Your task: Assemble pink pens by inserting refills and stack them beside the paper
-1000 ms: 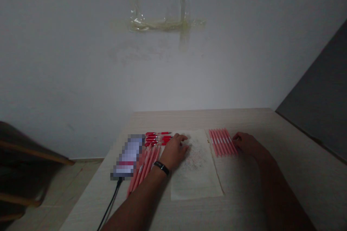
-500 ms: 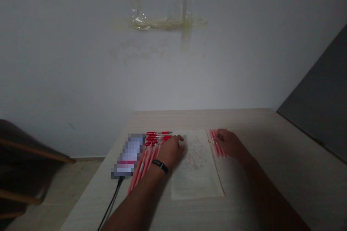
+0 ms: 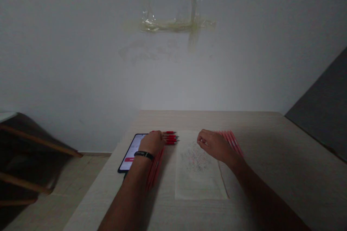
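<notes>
My left hand (image 3: 151, 142) is over a row of red pens (image 3: 171, 140), its curled fingers on their left ends; the fingertips are partly hidden. Below that wrist, slim pink sticks (image 3: 155, 173), perhaps pens, lie partly under my forearm. My right hand (image 3: 213, 144) is above the top right of a pale sheet (image 3: 197, 187) with faint red and grey scribbles. Its fingers are bent together, and nothing shows between them. Right of the sheet, several pink sticks (image 3: 234, 142) lie side by side, partly covered by this hand.
A lit phone (image 3: 130, 158) lies left of my left wrist. The light wooden table (image 3: 271, 187) meets a white wall (image 3: 230, 79) with yellowed tape (image 3: 168, 27). A dark panel (image 3: 320, 101) borders the right, and wooden furniture bars (image 3: 40, 140) stand at the left.
My left hand has moved left from the sheet's edge onto the red pens. My right hand has left the pink sticks and moved left over the sheet. The view has shifted slightly.
</notes>
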`<move>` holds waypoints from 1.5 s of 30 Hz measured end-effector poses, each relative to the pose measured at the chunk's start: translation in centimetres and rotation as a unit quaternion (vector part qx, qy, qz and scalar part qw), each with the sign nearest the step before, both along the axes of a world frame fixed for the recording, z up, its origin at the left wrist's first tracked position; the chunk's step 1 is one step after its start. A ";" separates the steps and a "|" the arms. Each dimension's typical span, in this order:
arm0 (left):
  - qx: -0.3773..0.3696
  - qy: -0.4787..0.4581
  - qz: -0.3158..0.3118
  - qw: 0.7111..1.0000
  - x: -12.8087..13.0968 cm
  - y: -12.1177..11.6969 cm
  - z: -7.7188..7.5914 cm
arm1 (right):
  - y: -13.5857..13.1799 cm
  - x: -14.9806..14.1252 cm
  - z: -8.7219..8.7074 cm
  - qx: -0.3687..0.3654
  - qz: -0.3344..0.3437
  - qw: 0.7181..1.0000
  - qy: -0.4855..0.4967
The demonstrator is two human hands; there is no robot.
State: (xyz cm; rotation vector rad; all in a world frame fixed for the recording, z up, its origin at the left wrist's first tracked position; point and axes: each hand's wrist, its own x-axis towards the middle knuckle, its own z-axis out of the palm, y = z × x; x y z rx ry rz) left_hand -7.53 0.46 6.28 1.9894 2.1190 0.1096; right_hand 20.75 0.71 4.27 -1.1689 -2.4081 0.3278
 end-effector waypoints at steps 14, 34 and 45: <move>0.015 0.001 -0.041 0.999 1.2 -0.3 -1.8 | -0.3 1.5 -2.9 -0.056 -0.061 0.995 0.061; 0.035 -0.490 -0.113 0.864 4.1 0.5 -2.3 | 0.1 1.3 -3.8 -0.084 -0.063 0.987 0.117; 0.072 -0.558 -0.074 0.824 5.4 0.7 -3.2 | 0.2 1.2 -3.2 -0.072 -0.030 0.981 0.179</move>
